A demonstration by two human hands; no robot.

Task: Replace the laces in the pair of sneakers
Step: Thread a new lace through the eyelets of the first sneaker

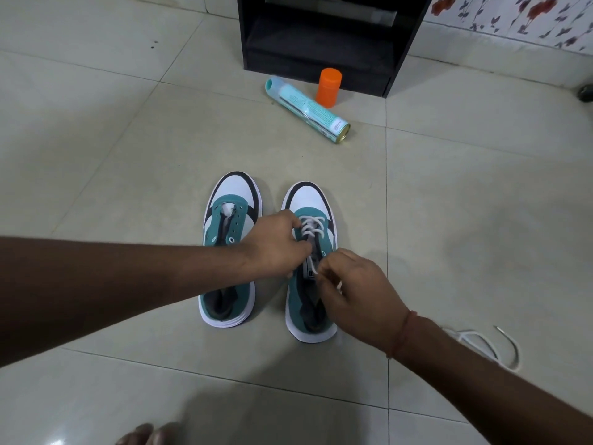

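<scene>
Two teal, white and black sneakers stand side by side on the tiled floor, toes pointing away. The left sneaker [228, 252] has bare eyelets and no lace. The right sneaker [309, 200] carries a white lace [310, 227] crossed through its lower eyelets. My left hand [277, 244] reaches across and grips the right sneaker's left side by the eyelets. My right hand [356, 290] pinches the lace end over the tongue. A second white lace [491, 346] lies loose on the floor at the right, partly hidden by my right forearm.
A teal spray can [308, 109] lies on its side beyond the shoes, beside an upright orange cap [328, 87]. A black cabinet [324, 40] stands at the back. A flowered wall [513, 17] is at the top right. Toes [144, 435] show at the bottom edge.
</scene>
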